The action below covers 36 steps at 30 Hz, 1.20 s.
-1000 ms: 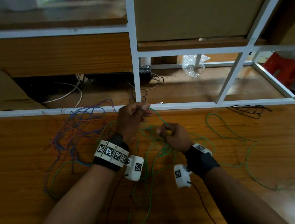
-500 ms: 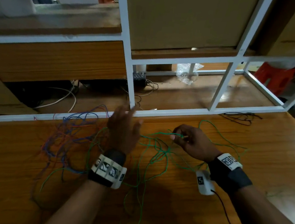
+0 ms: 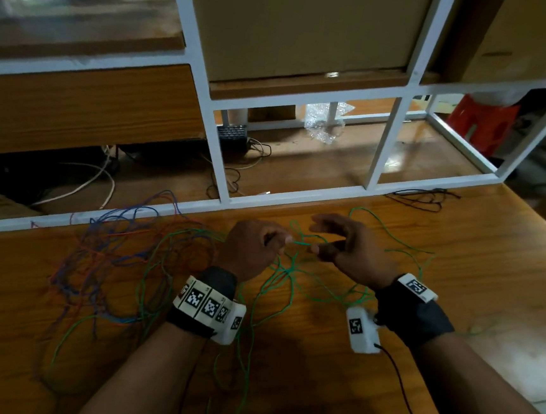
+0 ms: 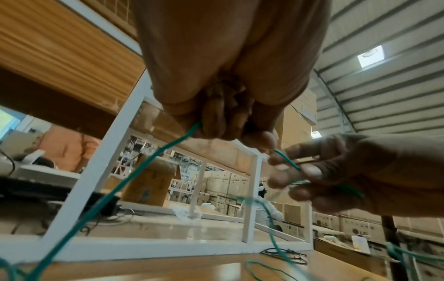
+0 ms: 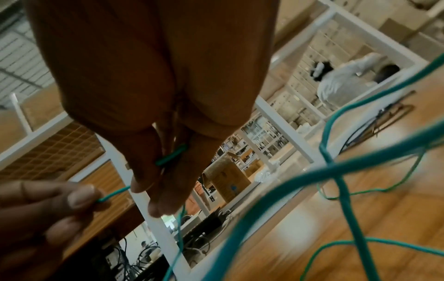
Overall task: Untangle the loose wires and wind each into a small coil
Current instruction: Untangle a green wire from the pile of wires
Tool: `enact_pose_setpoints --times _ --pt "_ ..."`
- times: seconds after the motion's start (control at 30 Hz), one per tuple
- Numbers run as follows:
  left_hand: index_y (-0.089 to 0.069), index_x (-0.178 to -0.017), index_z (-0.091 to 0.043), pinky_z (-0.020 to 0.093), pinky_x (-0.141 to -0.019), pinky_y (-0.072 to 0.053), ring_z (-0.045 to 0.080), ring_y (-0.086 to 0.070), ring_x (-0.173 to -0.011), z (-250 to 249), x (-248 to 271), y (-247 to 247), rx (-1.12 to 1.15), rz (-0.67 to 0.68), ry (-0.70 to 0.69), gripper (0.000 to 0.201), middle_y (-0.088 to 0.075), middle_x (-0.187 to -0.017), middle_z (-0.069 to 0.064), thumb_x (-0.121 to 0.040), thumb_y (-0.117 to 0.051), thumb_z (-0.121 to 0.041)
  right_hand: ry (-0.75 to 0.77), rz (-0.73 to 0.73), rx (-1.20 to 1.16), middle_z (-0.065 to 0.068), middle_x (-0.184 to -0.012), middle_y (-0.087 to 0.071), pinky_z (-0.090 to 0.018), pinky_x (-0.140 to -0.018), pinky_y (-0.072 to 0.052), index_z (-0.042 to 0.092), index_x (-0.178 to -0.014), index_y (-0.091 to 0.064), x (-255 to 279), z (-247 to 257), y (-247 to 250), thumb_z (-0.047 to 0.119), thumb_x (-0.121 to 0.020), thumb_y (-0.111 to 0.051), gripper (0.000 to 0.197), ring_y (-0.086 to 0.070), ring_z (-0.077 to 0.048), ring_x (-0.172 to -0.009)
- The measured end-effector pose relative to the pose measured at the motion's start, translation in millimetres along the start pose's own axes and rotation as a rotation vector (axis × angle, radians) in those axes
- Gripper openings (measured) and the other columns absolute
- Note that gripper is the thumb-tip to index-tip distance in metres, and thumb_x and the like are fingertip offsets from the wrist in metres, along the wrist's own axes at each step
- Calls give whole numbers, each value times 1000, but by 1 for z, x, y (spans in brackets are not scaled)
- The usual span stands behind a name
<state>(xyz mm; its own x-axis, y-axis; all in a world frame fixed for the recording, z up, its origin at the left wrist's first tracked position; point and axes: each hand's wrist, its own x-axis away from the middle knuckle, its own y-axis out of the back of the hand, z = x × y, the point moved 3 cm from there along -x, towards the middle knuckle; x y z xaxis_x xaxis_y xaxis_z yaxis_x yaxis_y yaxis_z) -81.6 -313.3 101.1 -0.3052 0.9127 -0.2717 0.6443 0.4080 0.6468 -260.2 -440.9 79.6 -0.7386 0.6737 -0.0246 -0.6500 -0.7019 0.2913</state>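
Both hands are up above the wooden counter, close together near its far edge. The left hand has its fingers curled, and it pinches the green wire between thumb and finger. In the left wrist view the green wire comes out from under those curled fingers and runs down to the counter. The right hand pinches the same wire just beside the left one, with its other fingers spread out above. A short piece of wire goes across between the two hands. The rest of the green wire lies in loose, messy loops on the counter under and around the hands, and some of it reaches out to the right. To the left sits a tangle of blue and red wires, and some green loops cross over it. A small bunch of black wire lies far off to the right by the white frame.
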Motion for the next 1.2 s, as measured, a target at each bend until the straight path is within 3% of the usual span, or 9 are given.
enact_pose_setpoints --times 0.1,0.23,0.33,0.47,0.63,0.77,0.87,1.0,1.2 --pt "-78 -95 -14 26 -68 -53 14 -69 -71 9 0 0 -54 -82 -7 15 -74 -77 0 -97 -66 -24 -38 21 -24 -4 -95 -79 -56 -84 -62 18 -125 -68 3 -8 -3 12 -87 -80 40 -76 -34 -91" --pt "-75 -87 -6 19 -62 -47 8 -62 -61 25 4 12 97 -225 151 19 -68 -68 -1 -97 -65 -19 -186 -21 -485 -2 -126 -72 -42 -79 -62 27 -149 -47 12 -13 -4 17 -79 -85 80 -74 -27 -107" --pt "-74 -84 -5 24 -62 -48 11 -63 -61 28 5 11 212 -212 227 20 -69 -67 1 -96 -67 -19 -222 159 -264 7 -150 -49 -31 -79 -60 36 -158 -29 15 -22 -35 20 -74 -91 106 -68 -18 -117" --pt "-73 -77 -14 25 -60 -46 1 -57 -54 25 4 2 281 -182 281 21 -67 -63 -5 -95 -68 -24 -48 150 -50 6 -156 -42 -27 -100 -52 24 -161 -28 -4 -22 -77 26 -82 -87 99 -53 -15 -131" --pt "-72 -72 -17 26 -53 -37 2 -48 -45 33 4 13 388 -218 365 24 -64 -58 -5 -96 -67 -21 3 67 -202 -6 -89 -70 -31 -64 -45 14 -104 -71 -24 -19 -88 19 -100 -68 8 -55 -15 -71" --pt "-70 -69 -17 26 -52 -39 3 -49 -46 53 10 33 357 -325 477 27 -62 -54 -7 -95 -68 -24 -42 73 -191 -11 -71 -67 -24 -50 -44 12 -83 -67 -21 -15 -71 14 -105 -59 24 -57 -18 -54" --pt "-70 -69 -14 25 -51 -49 7 -58 -48 75 21 65 351 -426 567 28 -65 -54 -4 -95 -68 -23 -54 -129 63 0 -58 -62 -38 -55 -52 19 -75 -68 -23 -37 -18 14 -104 -60 30 -59 -17 -50" --pt "-62 -66 -9 16 -36 -31 1 -37 -29 77 27 81 337 -256 604 34 -47 -34 -8 -98 -63 -18 -215 -286 261 -4 -64 -69 -37 -58 -53 22 -74 -72 -29 -65 42 10 -97 -62 28 -65 -26 -56" --pt "-67 -63 -16 20 -41 -32 10 -43 -41 94 20 85 129 -217 619 33 -60 -46 -7 -96 -65 -19 -314 -323 419 -3 -78 -72 -47 -75 -62 36 -61 -71 -37 -111 76 10 -78 -69 31 -70 -31 -76"
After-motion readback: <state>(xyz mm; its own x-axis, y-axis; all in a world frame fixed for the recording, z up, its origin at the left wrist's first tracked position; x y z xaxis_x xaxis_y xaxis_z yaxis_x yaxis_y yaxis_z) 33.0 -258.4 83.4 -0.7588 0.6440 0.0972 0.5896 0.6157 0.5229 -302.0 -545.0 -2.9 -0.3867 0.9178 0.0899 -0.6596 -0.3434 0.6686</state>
